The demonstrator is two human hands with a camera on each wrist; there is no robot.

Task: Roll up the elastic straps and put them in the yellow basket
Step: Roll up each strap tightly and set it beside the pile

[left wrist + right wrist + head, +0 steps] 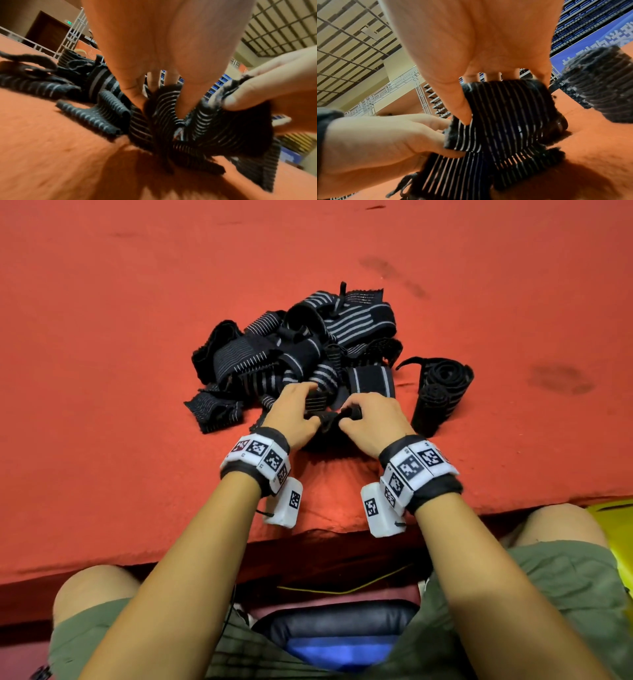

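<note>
Head view shows both hands meeting over one strap (327,419) at the near edge of the pile, and each has its grip on it. The left hand (291,419) pinches the strap's left end between thumb and curled fingers; the right hand (373,419) grasps the other end, thumb pressed on the striped cloth and fingers curled over its top. From the right wrist, the strap (505,121) is black with thin pale stripes, bent over under the right thumb (453,101), with its loose frayed end lying on the red surface (599,162). The left wrist view shows the same strap (171,121) bunched under the left fingers (187,97). Just beyond the hands lies a tangled pile of straps (298,350), unrolled and overlapping. To the right of the hands, just beside the pile, stand two rolled straps (442,392), touching each other. A corner of the yellow basket (616,525) shows at the right edge, below the surface (102,337), beside the person's knee.
</note>
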